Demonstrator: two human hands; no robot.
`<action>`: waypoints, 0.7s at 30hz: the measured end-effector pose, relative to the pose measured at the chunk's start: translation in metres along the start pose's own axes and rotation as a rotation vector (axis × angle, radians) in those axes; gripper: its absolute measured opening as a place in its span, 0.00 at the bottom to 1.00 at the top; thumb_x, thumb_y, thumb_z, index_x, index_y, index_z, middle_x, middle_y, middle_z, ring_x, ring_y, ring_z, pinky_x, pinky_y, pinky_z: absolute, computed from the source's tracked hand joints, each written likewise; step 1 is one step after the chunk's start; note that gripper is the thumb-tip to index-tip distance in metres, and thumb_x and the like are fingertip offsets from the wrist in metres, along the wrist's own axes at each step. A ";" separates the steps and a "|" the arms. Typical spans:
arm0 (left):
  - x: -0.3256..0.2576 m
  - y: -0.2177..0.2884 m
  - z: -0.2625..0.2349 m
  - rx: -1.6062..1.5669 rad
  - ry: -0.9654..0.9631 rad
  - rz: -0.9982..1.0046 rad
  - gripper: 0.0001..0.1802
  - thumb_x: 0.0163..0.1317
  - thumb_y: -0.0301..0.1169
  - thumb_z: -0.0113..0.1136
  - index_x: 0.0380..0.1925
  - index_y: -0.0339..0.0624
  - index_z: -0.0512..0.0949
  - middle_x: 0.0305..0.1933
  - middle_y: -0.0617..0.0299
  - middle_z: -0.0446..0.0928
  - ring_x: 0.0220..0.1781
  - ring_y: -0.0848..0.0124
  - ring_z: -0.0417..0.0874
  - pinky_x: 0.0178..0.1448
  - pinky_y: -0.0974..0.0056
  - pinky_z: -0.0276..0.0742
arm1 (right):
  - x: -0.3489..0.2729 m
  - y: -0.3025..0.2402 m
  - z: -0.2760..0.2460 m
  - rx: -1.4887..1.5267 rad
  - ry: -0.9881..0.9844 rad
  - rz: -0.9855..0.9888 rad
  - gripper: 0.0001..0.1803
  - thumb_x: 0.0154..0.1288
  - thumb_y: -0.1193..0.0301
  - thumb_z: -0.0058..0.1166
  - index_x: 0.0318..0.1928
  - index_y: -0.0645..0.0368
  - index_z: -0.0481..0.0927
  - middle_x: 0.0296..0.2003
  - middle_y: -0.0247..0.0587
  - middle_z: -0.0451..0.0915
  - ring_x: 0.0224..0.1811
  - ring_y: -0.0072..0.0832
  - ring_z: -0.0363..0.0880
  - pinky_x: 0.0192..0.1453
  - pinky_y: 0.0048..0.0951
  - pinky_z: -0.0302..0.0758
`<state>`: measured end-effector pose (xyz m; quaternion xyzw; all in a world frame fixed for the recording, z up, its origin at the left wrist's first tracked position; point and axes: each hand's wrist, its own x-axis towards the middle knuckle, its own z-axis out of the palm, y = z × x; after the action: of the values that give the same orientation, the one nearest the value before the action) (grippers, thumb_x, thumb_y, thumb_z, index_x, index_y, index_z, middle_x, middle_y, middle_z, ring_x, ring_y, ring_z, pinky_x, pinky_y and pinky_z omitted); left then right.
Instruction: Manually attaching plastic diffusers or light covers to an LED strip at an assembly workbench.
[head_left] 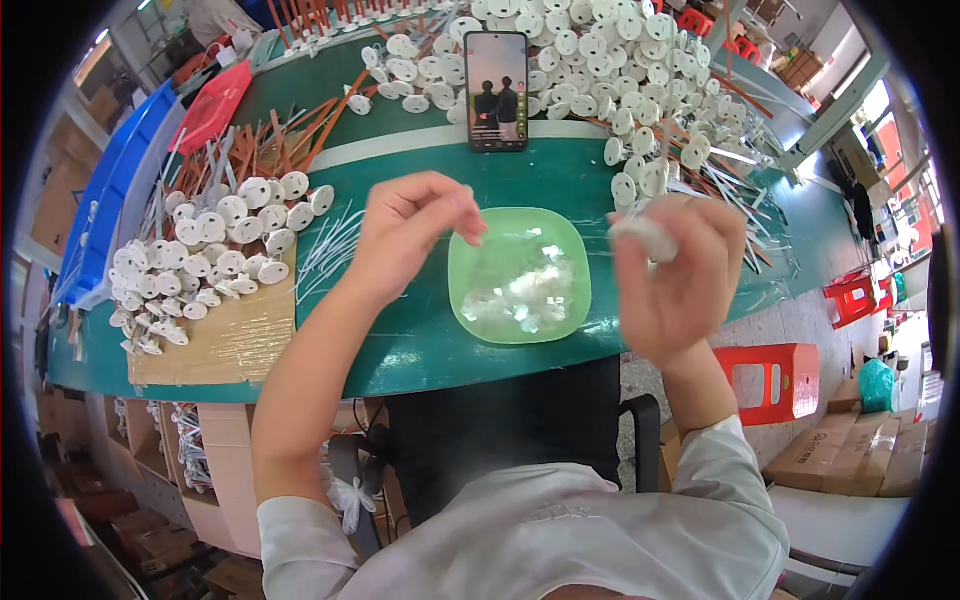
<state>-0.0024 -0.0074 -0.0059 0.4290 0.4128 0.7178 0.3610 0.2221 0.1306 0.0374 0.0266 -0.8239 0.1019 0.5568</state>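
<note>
A light green bowl [462, 262] stands on the table in front of me, holding small clear, shiny pieces [540, 288]. Over its upper left rim is my left hand [412, 228], thumb and fingers pinched together; whatever may be between the tips is too small to make out. To the right of the bowl my right hand [685, 275] is raised, somewhat blurred, its fingers closed on a white round disc [648, 240]. A thin stem seems to rise from that disc.
A phone [497, 92] stands upright beyond the bowl. White discs with stems are heaped behind it [600, 50] and at left [215, 235], partly on cardboard [220, 350]. Thin white strips [330, 250] lie beside my left forearm. A blue bin [110, 200] and red stool [770, 382] flank the table.
</note>
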 end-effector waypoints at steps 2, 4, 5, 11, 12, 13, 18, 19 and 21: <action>0.000 0.002 -0.005 -0.147 -0.329 -0.039 0.16 0.75 0.33 0.53 0.50 0.28 0.79 0.48 0.49 0.83 0.49 0.63 0.85 0.56 0.58 0.80 | 0.009 -0.011 0.021 0.302 -0.035 -0.218 0.16 0.60 0.85 0.62 0.48 0.65 0.78 0.51 0.49 0.72 0.46 0.38 0.81 0.49 0.39 0.85; -0.009 0.007 0.014 -0.195 -0.289 -0.032 0.19 0.77 0.34 0.50 0.57 0.29 0.74 0.53 0.49 0.81 0.54 0.63 0.83 0.60 0.58 0.78 | 0.012 0.001 0.040 0.596 -0.325 -0.206 0.14 0.55 0.82 0.69 0.41 0.62 0.79 0.50 0.49 0.78 0.45 0.40 0.83 0.51 0.45 0.83; -0.011 0.009 0.021 -0.253 -0.256 -0.021 0.23 0.78 0.35 0.48 0.64 0.29 0.70 0.58 0.49 0.79 0.60 0.63 0.81 0.63 0.58 0.77 | 0.014 0.006 0.052 0.600 -0.317 -0.206 0.14 0.55 0.82 0.69 0.41 0.62 0.79 0.50 0.49 0.78 0.45 0.40 0.83 0.51 0.45 0.83; -0.007 0.002 0.021 -0.218 -0.138 -0.177 0.30 0.79 0.42 0.45 0.72 0.33 0.61 0.62 0.55 0.74 0.65 0.67 0.77 0.68 0.60 0.74 | 0.009 0.037 0.087 0.386 -0.165 -0.248 0.18 0.46 0.78 0.74 0.40 0.64 0.84 0.38 0.42 0.83 0.39 0.41 0.84 0.48 0.42 0.81; -0.008 -0.001 0.020 -0.141 -0.100 -0.203 0.29 0.79 0.42 0.45 0.71 0.33 0.62 0.62 0.55 0.75 0.65 0.67 0.77 0.68 0.59 0.74 | 0.007 0.039 0.087 0.376 -0.145 -0.270 0.16 0.44 0.80 0.73 0.37 0.64 0.84 0.37 0.42 0.83 0.38 0.39 0.84 0.45 0.40 0.82; -0.009 -0.005 0.019 -0.065 -0.064 -0.231 0.28 0.79 0.42 0.45 0.71 0.34 0.63 0.62 0.55 0.75 0.65 0.68 0.77 0.68 0.58 0.74 | 0.003 0.043 0.088 0.379 -0.141 -0.259 0.16 0.44 0.80 0.73 0.37 0.64 0.84 0.37 0.42 0.83 0.38 0.39 0.84 0.45 0.40 0.82; -0.009 -0.007 0.015 -0.045 -0.126 -0.169 0.26 0.77 0.36 0.52 0.69 0.34 0.66 0.62 0.54 0.76 0.64 0.68 0.78 0.66 0.57 0.76 | -0.008 0.052 0.089 0.375 -0.011 -0.261 0.16 0.41 0.85 0.67 0.36 0.66 0.84 0.35 0.42 0.83 0.34 0.35 0.85 0.38 0.34 0.86; -0.008 -0.008 0.015 0.007 -0.142 -0.135 0.25 0.76 0.34 0.54 0.68 0.33 0.66 0.62 0.54 0.77 0.63 0.67 0.79 0.66 0.57 0.77 | -0.011 0.053 0.090 0.378 -0.012 -0.252 0.16 0.41 0.85 0.67 0.36 0.66 0.84 0.35 0.42 0.83 0.34 0.35 0.85 0.38 0.34 0.86; -0.007 -0.012 0.019 -0.031 -0.113 -0.127 0.25 0.74 0.29 0.57 0.67 0.33 0.67 0.61 0.54 0.78 0.62 0.67 0.79 0.65 0.58 0.78 | -0.014 0.052 0.092 0.343 0.031 -0.251 0.17 0.40 0.85 0.66 0.36 0.66 0.84 0.35 0.42 0.84 0.34 0.36 0.85 0.38 0.34 0.86</action>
<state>0.0195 -0.0038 -0.0133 0.4359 0.4069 0.6745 0.4353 0.1358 0.1622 -0.0161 0.2219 -0.7760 0.1709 0.5651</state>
